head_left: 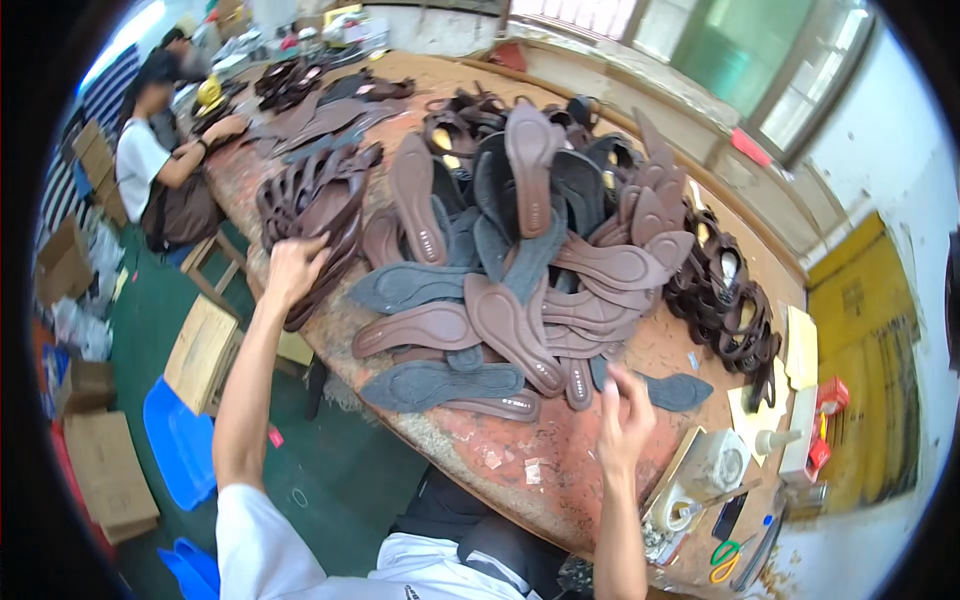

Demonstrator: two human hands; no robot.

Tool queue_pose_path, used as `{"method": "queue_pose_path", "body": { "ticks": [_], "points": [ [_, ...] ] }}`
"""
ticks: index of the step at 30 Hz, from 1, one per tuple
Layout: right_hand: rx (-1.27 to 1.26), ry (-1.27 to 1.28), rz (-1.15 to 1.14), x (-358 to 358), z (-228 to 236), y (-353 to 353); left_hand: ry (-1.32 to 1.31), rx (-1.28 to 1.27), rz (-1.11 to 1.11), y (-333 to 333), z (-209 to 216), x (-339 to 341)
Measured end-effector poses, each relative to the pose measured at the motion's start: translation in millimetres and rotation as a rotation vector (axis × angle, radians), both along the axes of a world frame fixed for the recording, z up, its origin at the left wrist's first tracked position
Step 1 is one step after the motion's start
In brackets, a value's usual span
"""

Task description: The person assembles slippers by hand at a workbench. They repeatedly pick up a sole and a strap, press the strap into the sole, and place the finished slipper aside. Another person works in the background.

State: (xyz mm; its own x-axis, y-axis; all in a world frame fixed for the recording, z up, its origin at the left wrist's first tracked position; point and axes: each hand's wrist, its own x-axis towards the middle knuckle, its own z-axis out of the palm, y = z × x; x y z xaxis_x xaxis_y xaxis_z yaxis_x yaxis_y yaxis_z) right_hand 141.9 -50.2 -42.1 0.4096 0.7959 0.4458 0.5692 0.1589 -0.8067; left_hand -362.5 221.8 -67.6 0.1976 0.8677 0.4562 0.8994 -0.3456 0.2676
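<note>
Rough count: approx 25-30 shoe soles in the big heap (520, 260) mid-table, brown and grey mixed, too overlapped for an exact no. Plus 1 stack of dark brown soles (315, 215) at the near-left edge, 1 bunch of dark strap pieces (725, 300) on the right, more dark piles at the far end.

Left hand (293, 268) is stretched out, fingers curled onto the edge of that dark stack, touching it; can't tell if it's actually gripping one. Right hand (625, 425) hovers open, fingers spread, holding nothing, just beside a grey sole (672, 390) at the heap's near-right edge.

Surface: long worn reddish table (500, 450) w/ scuffed patches. Room has a green floor, windows along the far wall, yellow panel on the right.

Other stuff: white glue tub (722, 462) and green-handled scissors (727, 560) by the right hand, cardboard boxes (105, 465) and a blue bin (178, 440) on the floor at left, wooden stool (203, 350). Another person (150, 160) in a white tee sits at the far-left side.
</note>
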Motion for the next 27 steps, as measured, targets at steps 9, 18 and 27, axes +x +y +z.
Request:
{"method": "queue_pose_path", "body": {
  "ticks": [9,18,27],
  "points": [
    [-0.329,-0.977,-0.164,96,6,192,-0.014,0.015,0.155,-69,7,19],
    [-0.453,-0.698,-0.265,67,10,153,-0.468,-0.116,-0.626,-163,42,292],
    [-0.203,-0.134,-0.58,99,19,52,-0.062,-0.083,-0.943,-115,-5,436]
  ]
}}
